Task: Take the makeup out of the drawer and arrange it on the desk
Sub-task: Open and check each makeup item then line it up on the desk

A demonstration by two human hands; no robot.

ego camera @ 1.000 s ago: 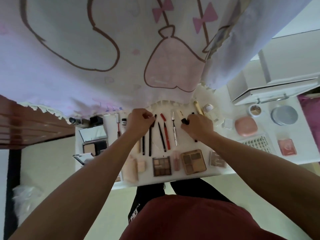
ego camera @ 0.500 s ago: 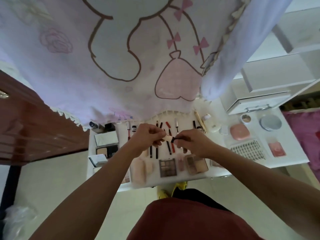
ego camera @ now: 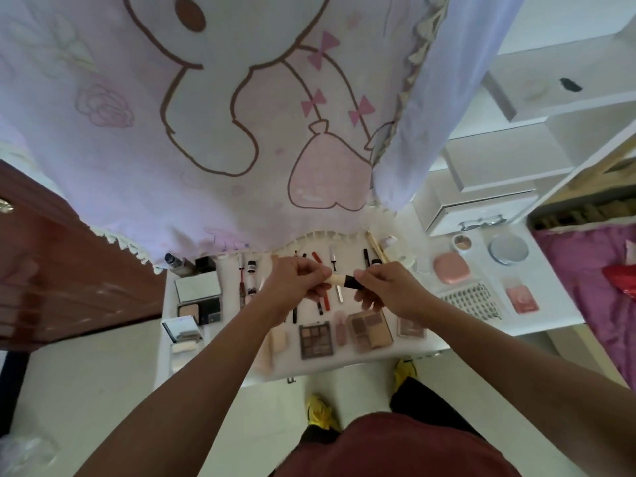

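Note:
Both my hands hold one small makeup tube (ego camera: 339,280) level above the white desk (ego camera: 550,316). My left hand (ego camera: 296,285) pinches its beige end, and my right hand (ego camera: 389,287) grips its black cap. Below them lie several pencils and slim sticks (ego camera: 325,297) in a row. Nearer the front edge are eyeshadow palettes (ego camera: 316,340), (ego camera: 371,330). Open compacts (ego camera: 199,297) sit at the left. A pink compact (ego camera: 450,267), a round silver tin (ego camera: 508,248) and a lash tray (ego camera: 473,300) lie to the right.
A pale curtain with a cartoon print (ego camera: 213,115) hangs over the desk's back edge. White drawers and shelves (ego camera: 481,208) stand at the back right. A dark wooden cabinet (ego camera: 51,263) is on the left, a purple bedspread (ego camera: 592,287) on the right. Below are my yellow shoes (ego camera: 318,407).
My hands lifted off the row of pencils and came together, bringing the beige and black tube up between them. The head camera tilted up and back, so the desk looks smaller.

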